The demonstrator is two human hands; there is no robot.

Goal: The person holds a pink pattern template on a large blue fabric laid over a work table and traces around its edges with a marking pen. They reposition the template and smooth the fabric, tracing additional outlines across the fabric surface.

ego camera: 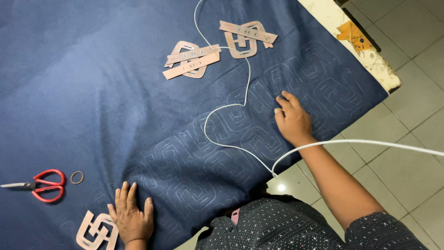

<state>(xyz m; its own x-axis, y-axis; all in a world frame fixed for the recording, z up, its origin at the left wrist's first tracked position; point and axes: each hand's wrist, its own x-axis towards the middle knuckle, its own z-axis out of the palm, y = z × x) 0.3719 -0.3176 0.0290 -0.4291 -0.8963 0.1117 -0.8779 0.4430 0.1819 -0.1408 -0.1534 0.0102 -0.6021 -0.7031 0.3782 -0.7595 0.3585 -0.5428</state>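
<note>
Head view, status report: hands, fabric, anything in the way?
Both hands flat, open: left hand, right hand on blue fabric. White cord crosses chalked outlines. Scissors lie left.

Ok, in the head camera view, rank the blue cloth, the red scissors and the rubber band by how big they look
Largest to smallest in the head view:
1. Blue cloth, covering most of the table.
2. Red scissors, lying on the cloth at the left.
3. Rubber band, a small ring right beside the scissors.

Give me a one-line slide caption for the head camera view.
Both hands, left hand and right hand, press flat on blue fabric marked with interlocking outlines, red scissors nearby.
</note>
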